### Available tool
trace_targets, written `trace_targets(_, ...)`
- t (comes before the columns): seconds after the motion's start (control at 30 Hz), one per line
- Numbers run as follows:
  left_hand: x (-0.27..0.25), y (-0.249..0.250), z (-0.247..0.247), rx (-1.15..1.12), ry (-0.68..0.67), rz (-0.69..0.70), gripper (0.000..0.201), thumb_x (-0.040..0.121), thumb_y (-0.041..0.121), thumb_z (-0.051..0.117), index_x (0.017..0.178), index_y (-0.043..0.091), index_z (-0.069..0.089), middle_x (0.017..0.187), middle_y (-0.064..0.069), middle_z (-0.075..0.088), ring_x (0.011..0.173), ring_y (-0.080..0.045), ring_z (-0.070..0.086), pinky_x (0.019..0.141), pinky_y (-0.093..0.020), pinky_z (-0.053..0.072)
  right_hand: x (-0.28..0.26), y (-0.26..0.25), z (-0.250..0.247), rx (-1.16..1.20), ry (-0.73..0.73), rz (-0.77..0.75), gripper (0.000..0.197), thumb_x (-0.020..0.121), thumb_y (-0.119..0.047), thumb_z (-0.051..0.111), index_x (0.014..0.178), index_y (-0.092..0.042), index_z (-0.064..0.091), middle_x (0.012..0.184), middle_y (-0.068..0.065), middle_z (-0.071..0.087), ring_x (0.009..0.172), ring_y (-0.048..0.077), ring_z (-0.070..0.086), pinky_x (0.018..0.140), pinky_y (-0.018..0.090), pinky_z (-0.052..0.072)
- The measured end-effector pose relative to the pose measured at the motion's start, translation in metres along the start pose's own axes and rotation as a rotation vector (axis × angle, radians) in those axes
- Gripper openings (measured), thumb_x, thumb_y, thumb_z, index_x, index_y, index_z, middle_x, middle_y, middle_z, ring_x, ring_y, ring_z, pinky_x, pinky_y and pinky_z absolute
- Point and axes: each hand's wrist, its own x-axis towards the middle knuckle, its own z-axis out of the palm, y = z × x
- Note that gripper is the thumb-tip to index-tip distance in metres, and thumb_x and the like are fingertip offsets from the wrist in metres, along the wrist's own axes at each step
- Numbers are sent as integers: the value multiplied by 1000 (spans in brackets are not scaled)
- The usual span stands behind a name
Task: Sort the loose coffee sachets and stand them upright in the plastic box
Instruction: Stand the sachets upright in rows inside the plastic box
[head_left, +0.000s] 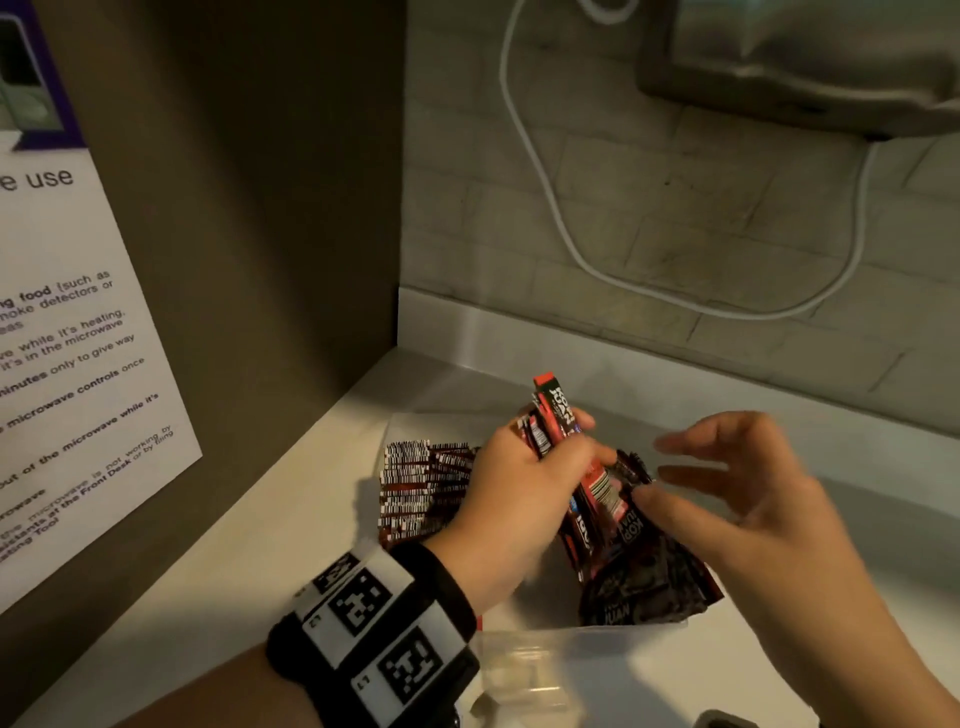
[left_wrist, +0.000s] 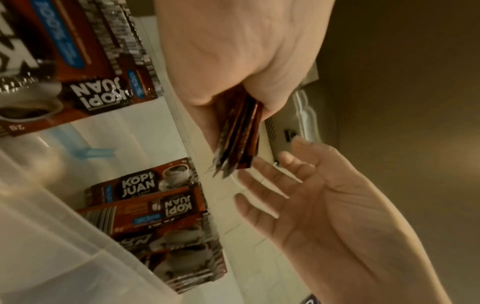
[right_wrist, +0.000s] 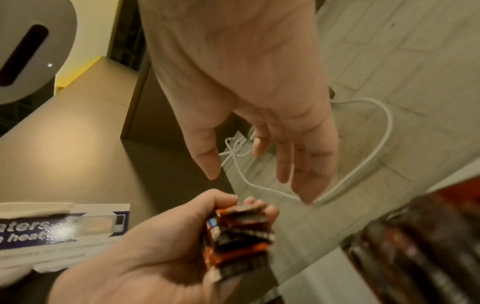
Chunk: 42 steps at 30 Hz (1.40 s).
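My left hand (head_left: 524, 483) grips a small bundle of red-and-black coffee sachets (head_left: 558, 421) and holds it upright over the clear plastic box (head_left: 571, 642). The left wrist view shows the bundle (left_wrist: 239, 139) sticking out of the fist. My right hand (head_left: 727, 483) hovers just right of the bundle, fingers spread and relaxed, holding nothing. A tight row of sachets (head_left: 426, 488) stands on edge in the box's left part. Several loose sachets (head_left: 644, 582) lean in a heap in its right part. In the right wrist view my right hand (right_wrist: 272, 160) hangs open above the gripped bundle (right_wrist: 241, 226).
The box sits on a white counter (head_left: 291, 519) in a corner. A brown side panel with a printed notice (head_left: 78, 364) stands to the left. A white cable (head_left: 545, 182) hangs on the tiled back wall below a grey appliance (head_left: 810, 57).
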Motion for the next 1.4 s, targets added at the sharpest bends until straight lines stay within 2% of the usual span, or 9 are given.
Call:
trace_targets(0.27,-10,16,-22,-201,-33,55,13,91,8,58,100,10,67,83,-6,75,75,-18,71,63,-23,56,-1,-7,45,197,-268,242,34,69,-25,65,93,-5,51,80,12,69,65,26,67,57,38,53)
trace_targets(0.5,-12,22,-23,-195,-66,12,19,85,15,67,100,5,72,91,-12,75,80,-19,72,65,-22,55,6,-13,53,300,-438,361,33,74,-29,56,104,-26,70,79,10,69,64,20,62,53,29,45)
trace_targets(0.7,-12,20,-20,-238,-92,-93,25,86,22,63,108,13,72,103,-14,73,98,-27,70,87,-41,56,15,-11,55,326,-424,342,30,80,-31,53,104,-30,71,77,5,70,62,14,62,54,27,44)
trace_targets(0.83,-13,22,-21,-254,-18,-54,22,89,23,62,106,12,71,97,-12,74,92,-26,72,75,-34,59,19,-11,58,189,-353,228,22,83,-33,60,103,-30,69,97,-1,73,88,17,69,75,32,49)
trace_targets(1.0,-13,30,-37,-103,-43,23,21,84,31,67,101,20,73,93,-7,75,82,-21,73,76,-37,59,29,-18,62,283,-196,146,27,74,0,71,95,-16,71,96,13,70,75,35,65,61,33,48)
trace_targets(1.1,-13,35,-45,-82,-94,-3,38,73,44,66,98,17,70,83,-3,75,66,-18,69,63,-32,55,31,-22,68,454,-200,160,22,61,4,69,73,-13,74,73,15,68,53,21,52,49,25,39)
trace_targets(1.17,-10,38,-49,-125,-82,-39,45,68,48,65,97,14,69,83,-5,75,68,-25,71,67,-38,56,32,-18,66,525,-130,38,23,55,3,67,66,-16,74,78,6,69,61,14,61,52,19,47)
trace_targets(1.27,-6,44,-50,-252,-40,-81,36,73,31,72,95,4,66,89,-18,72,82,-38,68,80,-46,52,30,-16,67,401,-105,-139,26,52,0,74,70,-19,77,106,-1,67,108,9,62,77,18,52)
trace_targets(1.4,7,46,-52,-376,50,-39,23,77,-6,69,80,14,58,67,-7,60,62,-21,62,65,-32,50,30,-12,73,418,-135,-5,26,70,9,63,72,-12,78,117,0,64,102,14,66,67,17,53)
